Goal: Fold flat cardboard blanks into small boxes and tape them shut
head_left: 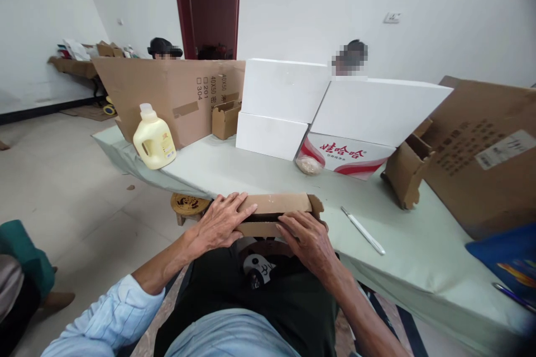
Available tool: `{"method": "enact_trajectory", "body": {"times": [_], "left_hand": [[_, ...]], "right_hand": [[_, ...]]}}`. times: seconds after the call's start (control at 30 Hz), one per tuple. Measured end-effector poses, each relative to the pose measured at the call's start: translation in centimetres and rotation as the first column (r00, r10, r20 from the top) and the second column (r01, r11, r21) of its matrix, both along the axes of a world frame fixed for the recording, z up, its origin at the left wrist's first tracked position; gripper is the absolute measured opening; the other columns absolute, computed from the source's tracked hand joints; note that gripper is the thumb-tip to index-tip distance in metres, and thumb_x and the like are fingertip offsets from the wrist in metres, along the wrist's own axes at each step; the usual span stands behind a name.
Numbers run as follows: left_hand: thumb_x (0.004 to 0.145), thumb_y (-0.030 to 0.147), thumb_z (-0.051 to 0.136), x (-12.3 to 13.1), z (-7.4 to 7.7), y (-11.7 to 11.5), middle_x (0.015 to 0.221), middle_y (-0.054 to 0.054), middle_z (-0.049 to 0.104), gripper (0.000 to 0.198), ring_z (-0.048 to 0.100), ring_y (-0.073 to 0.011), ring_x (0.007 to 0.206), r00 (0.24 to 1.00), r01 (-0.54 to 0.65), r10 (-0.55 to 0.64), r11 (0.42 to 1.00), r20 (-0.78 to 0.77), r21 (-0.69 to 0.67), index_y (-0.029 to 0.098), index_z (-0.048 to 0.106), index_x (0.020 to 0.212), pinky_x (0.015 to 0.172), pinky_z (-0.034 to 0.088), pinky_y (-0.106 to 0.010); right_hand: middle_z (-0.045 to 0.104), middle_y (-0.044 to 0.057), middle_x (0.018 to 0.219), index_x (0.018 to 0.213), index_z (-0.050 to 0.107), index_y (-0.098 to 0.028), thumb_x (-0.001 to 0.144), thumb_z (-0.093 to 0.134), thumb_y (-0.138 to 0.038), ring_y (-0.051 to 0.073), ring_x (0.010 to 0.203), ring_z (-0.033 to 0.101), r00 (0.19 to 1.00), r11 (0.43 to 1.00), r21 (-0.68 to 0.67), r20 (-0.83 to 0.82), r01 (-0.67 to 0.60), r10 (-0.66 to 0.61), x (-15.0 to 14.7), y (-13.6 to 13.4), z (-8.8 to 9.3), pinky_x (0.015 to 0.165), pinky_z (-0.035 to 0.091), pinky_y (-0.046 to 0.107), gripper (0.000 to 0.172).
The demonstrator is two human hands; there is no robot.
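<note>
A small brown cardboard box (276,202) lies at the table's near edge, in front of my lap, with a dark gap along its top between two flaps. My left hand (221,220) grips its left end, fingers over the top and thumb toward the gap. On the right part of the box, my right hand (307,237) is closed, its bent fingertips at the near flap beside the gap. An end flap stands up past that hand. To the right lies a slim white pen-like tool (363,231). The underside of the box is hidden.
White boxes (285,89) and large brown cartons (180,95) line the table's far side. A yellow jug (153,136) stands at left; small cardboard boxes (406,173) and a blue package (508,256) are rightward. A wooden stool (188,203) is below. Two people are behind the boxes.
</note>
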State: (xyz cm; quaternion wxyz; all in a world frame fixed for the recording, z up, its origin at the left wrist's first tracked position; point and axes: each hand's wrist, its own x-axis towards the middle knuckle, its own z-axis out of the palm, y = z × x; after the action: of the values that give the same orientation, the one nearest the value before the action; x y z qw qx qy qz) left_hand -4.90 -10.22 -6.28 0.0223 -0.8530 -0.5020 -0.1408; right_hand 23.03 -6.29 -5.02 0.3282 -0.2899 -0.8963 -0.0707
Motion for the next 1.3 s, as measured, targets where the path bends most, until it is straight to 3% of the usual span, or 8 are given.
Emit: {"method": "enact_trajectory", "body": {"times": [0.2,0.37,0.43,0.63,0.8,0.9,1.03,1.3], "left_hand": [[0.086,0.046,0.085,0.4,1.5,0.5,0.164,-0.019,0.046,0.081,0.046,-0.0431,0.147,0.998,0.011,-0.011,1.0,0.06,0.013,0.031,0.049,0.157,0.116,0.04,-0.063],[0.103,0.048,0.062,1.5,4.2,1.5,0.14,-0.011,0.066,0.042,0.061,-0.0326,0.129,0.996,0.052,-0.054,0.998,0.076,0.025,0.029,0.063,0.141,0.109,0.044,-0.05],[0.106,0.046,0.056,2.1,4.8,2.3,0.138,-0.009,0.068,0.037,0.063,-0.0307,0.126,0.993,0.085,-0.085,0.996,0.076,0.002,0.03,0.064,0.138,0.107,0.045,-0.047],[0.097,0.049,0.067,3.5,4.6,4.4,0.145,-0.011,0.065,0.062,0.065,-0.0338,0.126,0.987,0.159,-0.155,0.977,0.035,-0.14,0.026,0.05,0.152,0.102,0.049,-0.045],[0.096,0.045,0.068,3.8,4.7,4.7,0.137,-0.011,0.069,0.058,0.067,-0.0318,0.122,0.984,0.174,-0.162,0.969,0.079,-0.173,0.023,0.053,0.148,0.099,0.052,-0.041],[0.094,0.045,0.072,3.8,5.2,4.7,0.143,-0.011,0.065,0.064,0.066,-0.0315,0.126,0.978,0.205,-0.191,0.957,0.085,-0.203,0.023,0.051,0.151,0.103,0.052,-0.041],[0.093,0.038,0.076,3.9,5.4,4.8,0.156,-0.011,0.057,0.069,0.059,-0.0315,0.138,0.961,0.274,-0.259,0.944,0.099,-0.184,0.026,0.049,0.155,0.11,0.05,-0.042],[0.087,0.035,0.086,4.1,4.8,5.2,0.151,-0.012,0.063,0.065,0.065,-0.0305,0.132,0.947,0.316,-0.307,0.943,0.095,-0.1,0.025,0.062,0.147,0.109,0.054,-0.041]], "right_hand": [[0.082,0.008,0.1,0.114,0.074,-0.023,0.109,0.052,-0.032,0.023,0.088,0.076,0.99,0.991,0.023,-0.046,0.132,-0.131,0.6,0.4,-0.2,0.078,0.057,0.036,0.024],[0.083,0.01,0.107,0.136,0.067,-0.021,0.108,0.053,-0.035,0.024,0.086,0.078,0.976,0.976,0.01,-0.016,0.216,-0.216,0.6,0.5,-0.5,0.07,0.055,0.033,0.034],[0.083,0.009,0.105,0.137,0.066,-0.022,0.107,0.053,-0.034,0.024,0.084,0.078,0.975,0.975,0.008,-0.005,0.224,-0.224,0.4,0.4,-0.7,0.068,0.054,0.032,0.035],[0.083,0.009,0.1,0.133,0.067,-0.019,0.107,0.052,-0.032,0.025,0.084,0.078,0.974,0.975,0.048,-0.061,0.219,-0.216,0.5,-0.1,-1.4,0.071,0.056,0.035,0.032],[0.083,0.009,0.101,0.134,0.067,-0.018,0.107,0.053,-0.025,0.024,0.087,0.078,0.968,0.974,0.085,-0.164,0.208,-0.192,0.5,-0.4,-2.4,0.079,0.059,0.036,0.031],[0.083,0.009,0.102,0.133,0.068,-0.017,0.106,0.055,-0.022,0.022,0.086,0.079,0.961,0.974,0.121,-0.221,0.193,-0.164,0.4,-0.5,-2.9,0.081,0.06,0.034,0.031],[0.083,0.009,0.105,0.135,0.069,-0.018,0.106,0.055,-0.02,0.021,0.088,0.08,0.952,0.964,0.148,-0.248,0.22,-0.179,0.4,-0.6,-3.5,0.082,0.061,0.033,0.032],[0.083,0.009,0.105,0.136,0.07,-0.019,0.104,0.058,-0.017,0.021,0.089,0.08,0.935,0.959,0.167,-0.31,0.229,-0.17,0.4,-1.0,-3.8,0.083,0.063,0.033,0.034]]}}
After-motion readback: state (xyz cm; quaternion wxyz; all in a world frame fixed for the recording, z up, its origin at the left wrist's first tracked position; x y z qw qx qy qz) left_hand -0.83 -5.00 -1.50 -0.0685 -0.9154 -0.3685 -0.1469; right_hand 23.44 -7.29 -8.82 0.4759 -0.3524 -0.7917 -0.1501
